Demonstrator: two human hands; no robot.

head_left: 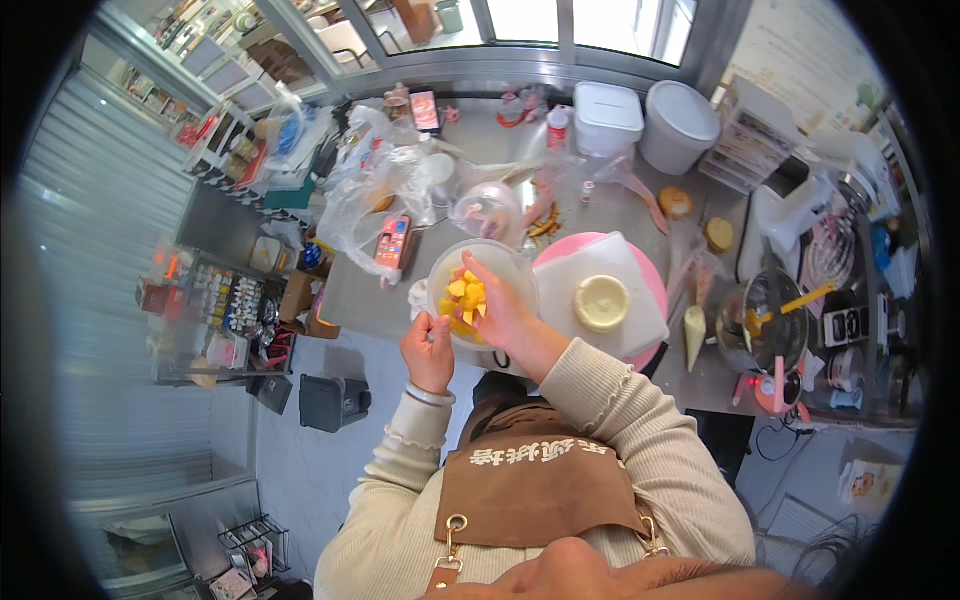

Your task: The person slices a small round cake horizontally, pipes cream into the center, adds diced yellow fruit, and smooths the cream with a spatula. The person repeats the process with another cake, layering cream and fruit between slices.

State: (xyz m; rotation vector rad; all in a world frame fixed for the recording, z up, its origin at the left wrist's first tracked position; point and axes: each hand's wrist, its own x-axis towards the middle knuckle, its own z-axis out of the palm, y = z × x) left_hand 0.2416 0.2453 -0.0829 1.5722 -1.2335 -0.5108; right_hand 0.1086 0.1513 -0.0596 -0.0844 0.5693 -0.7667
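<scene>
My left hand (428, 352) is closed at the near left rim of a translucent round bowl (520, 268), its thumb upward. Yellow fruit chunks, which look like mango pieces (460, 312), lie in the bowl's left part. Inside the bowl, my right hand (503, 308) curls around some of these chunks, with part of its fingers hidden by fruit. Just right of the bowl, a round pale cream-coloured cake (602, 303) with a raised rim rests on a white sheet (635, 262) over a pink round board (572, 244).
Crumpled plastic bags (365, 170) and a phone (393, 243) crowd the table's left. White tubs (680, 125) stand at the back. A filled piping bag (694, 335), a metal mixing bowl (735, 345) with a yellow spatula (800, 300) and a stand mixer (785, 215) are at right.
</scene>
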